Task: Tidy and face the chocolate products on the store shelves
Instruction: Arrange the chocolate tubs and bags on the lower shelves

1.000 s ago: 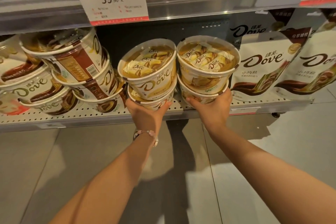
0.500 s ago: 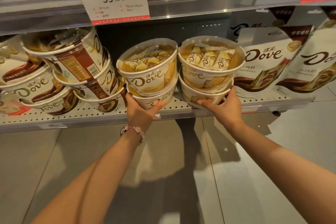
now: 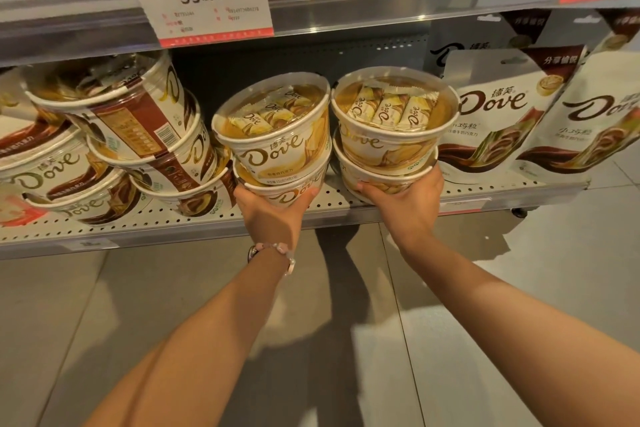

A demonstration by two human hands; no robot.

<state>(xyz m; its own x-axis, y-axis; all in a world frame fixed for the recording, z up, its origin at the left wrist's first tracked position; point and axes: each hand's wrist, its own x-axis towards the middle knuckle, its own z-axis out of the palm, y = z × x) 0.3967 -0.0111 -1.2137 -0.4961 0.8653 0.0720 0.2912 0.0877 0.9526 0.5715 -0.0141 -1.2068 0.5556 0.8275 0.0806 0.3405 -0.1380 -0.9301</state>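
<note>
- Head view: your left hand point(image 3: 273, 213) cups the lower tub point(image 3: 294, 189) of a two-tub stack, fingers and thumb curled round its base.
- Its top tub point(image 3: 277, 146) shows the Dove logo forward.
- Your right hand point(image 3: 405, 204) grips the bottom tub point(image 3: 384, 177) of the neighbouring stack, fingers wrapped under it, at the perforated shelf point(image 3: 138, 222) front edge.
- Dove pouches point(image 3: 491, 121) stand just beside, right.

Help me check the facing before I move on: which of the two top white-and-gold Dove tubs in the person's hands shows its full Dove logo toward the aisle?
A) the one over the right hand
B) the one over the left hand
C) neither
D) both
B: the top white-and-gold Dove tub over the left hand shows the whole logo, while the top white-and-gold tub over the right hand is turned, its logo only partly in view.
</note>
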